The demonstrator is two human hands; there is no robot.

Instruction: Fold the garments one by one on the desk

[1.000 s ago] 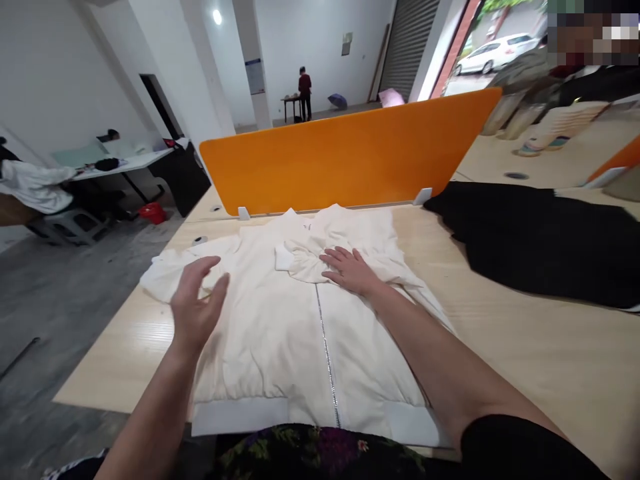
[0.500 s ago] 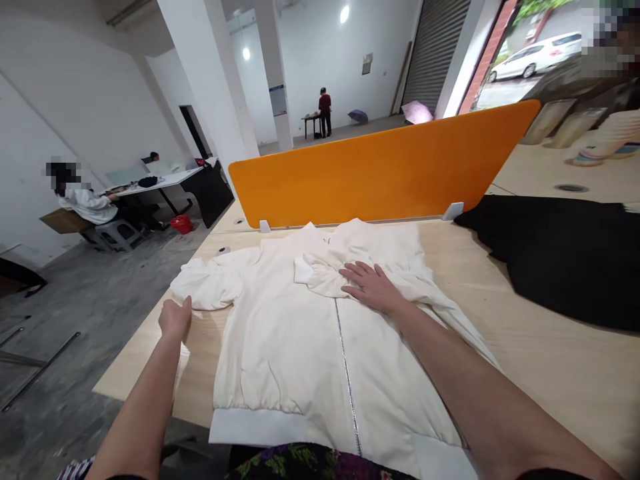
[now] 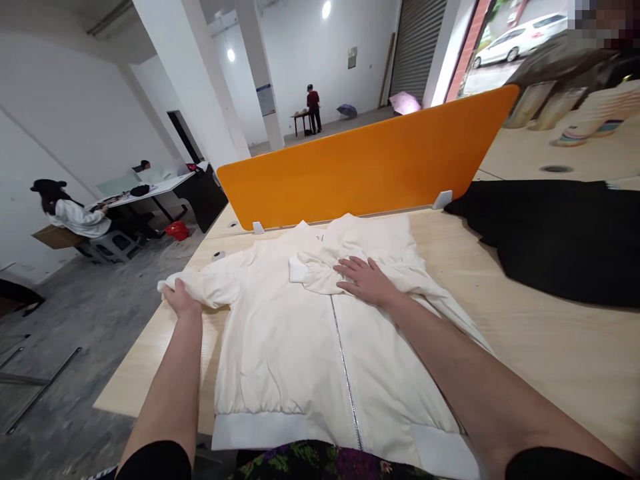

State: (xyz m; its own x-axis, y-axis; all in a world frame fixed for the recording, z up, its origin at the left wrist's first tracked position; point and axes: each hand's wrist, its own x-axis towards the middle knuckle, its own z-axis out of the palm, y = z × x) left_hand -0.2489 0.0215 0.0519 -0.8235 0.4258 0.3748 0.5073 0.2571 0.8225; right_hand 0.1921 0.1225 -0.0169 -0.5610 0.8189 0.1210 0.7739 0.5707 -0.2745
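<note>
The cream jacket is laid zip side up on the table, before the orange partition. Its outstretched sleeve is grasped near the end by curled fingers of the left hand; the folded-in sleeve is pressed by the right hand, fingers spread. Sleeve-folding seems in hand; a steady grip and a flat-held body are called for next.

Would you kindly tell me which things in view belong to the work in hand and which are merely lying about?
In use:
- cream zip jacket
- left hand, gripping the outstretched sleeve
- right hand, flat on the folded sleeve

Apparently just lying about:
- black cloth
- stacked cups
- red bucket
</note>
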